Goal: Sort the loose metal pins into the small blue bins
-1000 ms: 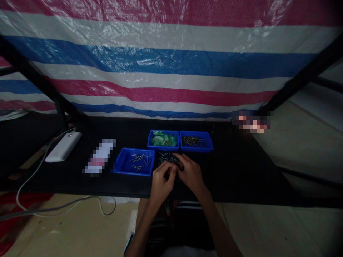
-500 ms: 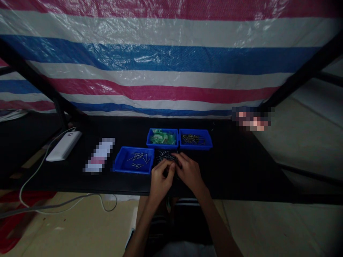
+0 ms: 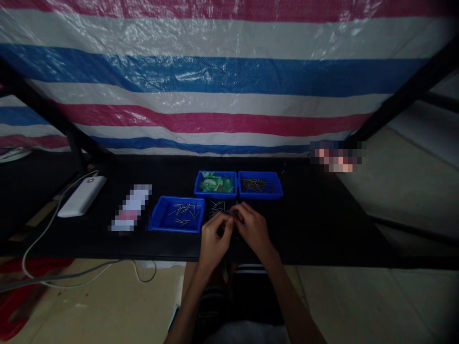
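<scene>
My left hand (image 3: pixel 217 235) and my right hand (image 3: pixel 252 227) meet at the fingertips over a pile of loose screws or nails (image 3: pixel 217 208) on the black table. Both are closed in a pinch; whatever is between the fingers is too small and dark to make out. Left of my hands, a blue tray (image 3: pixel 161 220) holds several thin silvery screws or nails (image 3: pixel 184 210). Behind them, a second blue tray (image 3: pixel 216 195) contains green-and-white plastic packets (image 3: pixel 217 183). Beside it, a third blue tray (image 3: pixel 263 195) has a heap of brownish screws or nails (image 3: pixel 255 184).
A white power bank (image 3: pixel 82 196) with a cable lies at the table's left, beside a blurred-out flat object (image 3: pixel 131 209). Another blurred-out item (image 3: pixel 336 156) is at the back right. Striped sheeting (image 3: pixel 229 76) hangs behind the black table (image 3: pixel 322 224), between dark frame bars.
My hands stay together over the pile, with a slight shift of the right fingers. The whole view has moved a little, so the trays appear slightly further left.
</scene>
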